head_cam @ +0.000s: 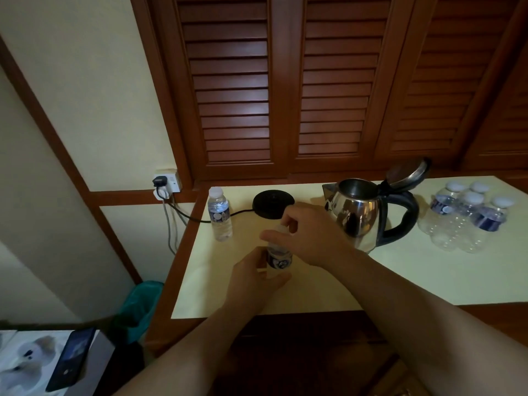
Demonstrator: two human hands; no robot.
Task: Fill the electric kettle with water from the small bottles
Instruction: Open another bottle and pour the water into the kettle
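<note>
The left hand [257, 277] grips a small bottle [278, 257] upright on the worktop [414, 275]; the right hand [311, 232] pinches its cap, probably twisting it off. Best to hold the body firmly without squeezing — water would spill. The open kettle [368, 212] stands just beyond the right hand. The dark label's writing is unreadable.

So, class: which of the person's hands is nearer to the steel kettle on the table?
The right. The right hand sits atop the held bottle, close beside the kettle. The left hand grips the bottle's body lower down, farther from the kettle.
</note>
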